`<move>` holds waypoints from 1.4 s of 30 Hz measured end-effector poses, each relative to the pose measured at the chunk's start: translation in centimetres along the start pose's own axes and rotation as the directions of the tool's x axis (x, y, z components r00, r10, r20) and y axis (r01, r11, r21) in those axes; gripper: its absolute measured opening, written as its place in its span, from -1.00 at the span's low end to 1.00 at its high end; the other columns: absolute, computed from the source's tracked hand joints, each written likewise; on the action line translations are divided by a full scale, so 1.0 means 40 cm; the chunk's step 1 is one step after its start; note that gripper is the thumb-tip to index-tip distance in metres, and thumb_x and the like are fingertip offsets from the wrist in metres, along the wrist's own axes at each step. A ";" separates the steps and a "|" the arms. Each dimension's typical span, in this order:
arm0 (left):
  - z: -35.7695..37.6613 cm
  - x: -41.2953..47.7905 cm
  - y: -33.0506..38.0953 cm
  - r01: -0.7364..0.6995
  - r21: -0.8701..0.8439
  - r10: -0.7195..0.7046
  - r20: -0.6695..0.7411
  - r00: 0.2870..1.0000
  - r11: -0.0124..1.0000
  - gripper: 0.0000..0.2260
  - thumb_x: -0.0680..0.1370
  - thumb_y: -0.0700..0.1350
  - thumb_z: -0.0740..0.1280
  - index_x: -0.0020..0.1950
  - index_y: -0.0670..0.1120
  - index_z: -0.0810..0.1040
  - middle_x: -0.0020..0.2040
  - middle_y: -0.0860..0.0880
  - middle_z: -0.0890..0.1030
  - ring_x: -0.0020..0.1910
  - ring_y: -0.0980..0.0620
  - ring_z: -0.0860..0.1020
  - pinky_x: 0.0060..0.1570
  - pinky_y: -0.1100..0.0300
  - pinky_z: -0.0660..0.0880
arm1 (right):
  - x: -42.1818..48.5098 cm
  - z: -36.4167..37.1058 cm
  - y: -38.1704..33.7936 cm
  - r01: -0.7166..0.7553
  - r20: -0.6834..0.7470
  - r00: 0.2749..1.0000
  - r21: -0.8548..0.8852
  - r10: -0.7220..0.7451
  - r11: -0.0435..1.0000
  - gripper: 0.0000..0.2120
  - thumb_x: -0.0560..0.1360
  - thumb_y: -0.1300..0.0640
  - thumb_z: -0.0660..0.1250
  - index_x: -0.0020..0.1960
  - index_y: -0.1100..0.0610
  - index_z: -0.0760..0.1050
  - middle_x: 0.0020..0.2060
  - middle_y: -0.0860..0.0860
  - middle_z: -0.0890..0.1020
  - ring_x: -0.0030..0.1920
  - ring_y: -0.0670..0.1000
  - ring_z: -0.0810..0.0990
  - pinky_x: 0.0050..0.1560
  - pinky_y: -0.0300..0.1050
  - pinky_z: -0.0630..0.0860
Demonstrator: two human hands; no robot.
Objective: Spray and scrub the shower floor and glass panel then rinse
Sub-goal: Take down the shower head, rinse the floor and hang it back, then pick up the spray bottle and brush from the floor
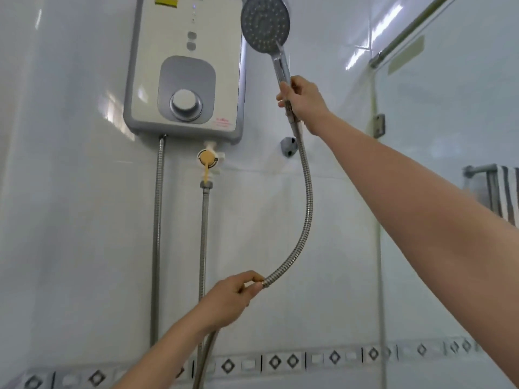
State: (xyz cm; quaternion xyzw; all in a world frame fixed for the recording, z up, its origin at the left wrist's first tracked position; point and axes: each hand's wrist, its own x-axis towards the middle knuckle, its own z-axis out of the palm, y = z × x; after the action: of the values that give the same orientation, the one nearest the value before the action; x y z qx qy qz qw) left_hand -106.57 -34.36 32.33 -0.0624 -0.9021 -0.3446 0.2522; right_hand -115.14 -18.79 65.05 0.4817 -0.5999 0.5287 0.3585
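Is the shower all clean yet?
Hard to say what's scrubbed: the floor is out of view. The shower head is off its wall holder, gripped by the right hand, while the left hand pinches the hose. No spray shows, so rinsing looks left to do.

The right arm extended, bare and nearly straight, from the right edge of the frame to the upper centre, where the right hand (pixel 303 99) gripped the shower handle (pixel 282 64). The left arm angled up from the bottom edge; the left hand (pixel 236 293) pinched the hose (pixel 307 197) between thumb and curled fingers.
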 end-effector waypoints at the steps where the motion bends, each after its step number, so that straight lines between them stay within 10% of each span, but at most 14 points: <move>1: 0.004 0.012 0.005 0.015 0.004 -0.015 0.010 1.000 1.000 -0.81 0.66 0.09 0.18 0.15 0.15 0.57 -0.31 0.08 0.46 -0.38 0.14 0.37 -0.38 0.34 0.34 | 0.011 0.001 0.019 -0.002 0.004 1.000 0.023 0.002 1.000 -0.88 0.62 0.08 0.21 -0.05 0.11 0.42 -0.19 0.02 0.61 -0.19 -0.03 0.61 -0.21 -0.19 0.52; 16: 0.066 0.061 -0.018 0.262 -0.243 -0.258 0.051 0.965 0.934 -0.88 0.60 0.02 0.35 0.07 0.01 0.54 -0.24 -0.09 0.63 -0.31 -0.03 0.67 -0.21 0.10 0.61 | 0.056 -0.021 0.165 -0.077 -0.030 0.995 0.431 0.099 0.899 -0.82 0.64 0.08 0.16 0.08 0.20 0.40 -0.18 0.04 0.58 -0.20 -0.02 0.59 -0.09 0.01 0.61; 30: 0.149 0.068 -0.079 0.402 -0.295 -0.387 0.110 0.915 0.867 -0.85 0.57 -0.07 0.39 0.03 -0.10 0.48 -0.13 -0.11 0.69 -0.24 -0.02 0.66 -0.16 0.13 0.59 | -0.018 0.011 0.222 -0.062 -0.031 0.997 0.200 0.069 0.978 -0.81 0.63 0.15 0.15 0.13 0.22 0.45 -0.05 0.04 0.59 -0.11 0.00 0.57 -0.04 -0.11 0.53; 34: 0.147 0.050 -0.081 0.395 -0.300 -0.389 0.084 0.918 0.868 -0.83 0.56 -0.05 0.40 0.08 -0.09 0.51 -0.04 -0.10 0.71 -0.15 0.00 0.66 -0.10 0.14 0.57 | -0.168 0.062 0.256 -0.033 -0.125 0.991 0.133 0.049 0.991 -0.67 0.59 0.14 0.12 0.33 0.16 0.39 0.03 0.06 0.56 0.01 0.01 0.56 0.15 0.05 0.48; 37: 0.138 -0.002 -0.073 0.375 -0.290 -0.382 0.034 0.924 0.881 -0.84 0.58 -0.05 0.37 0.13 -0.05 0.56 0.02 -0.09 0.71 -0.06 0.01 0.70 -0.05 0.17 0.57 | -0.354 0.100 0.272 -0.004 -0.189 0.982 0.072 0.017 0.997 -0.55 0.65 0.15 0.12 0.51 0.15 0.19 0.39 0.04 0.39 0.37 -0.10 0.35 0.37 -0.29 0.22; 42: 0.110 -0.239 -0.094 0.357 -0.214 -0.394 -0.169 0.903 0.909 -0.87 0.62 -0.20 0.26 0.04 -0.02 0.59 -0.07 -0.03 0.69 -0.18 0.07 0.68 -0.09 0.23 0.58 | -0.717 0.224 0.246 -0.091 -0.097 0.987 0.301 0.126 0.949 -0.66 0.64 0.14 0.15 0.40 -0.05 0.34 0.35 -0.13 0.43 0.32 -0.15 0.42 0.29 -0.26 0.37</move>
State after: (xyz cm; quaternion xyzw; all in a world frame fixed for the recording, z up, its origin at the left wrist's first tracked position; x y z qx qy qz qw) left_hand -101.20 -33.71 22.55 0.1272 -0.8313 -0.4705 0.2672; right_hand -115.84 -22.08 33.63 0.4648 -0.5180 0.6584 0.2867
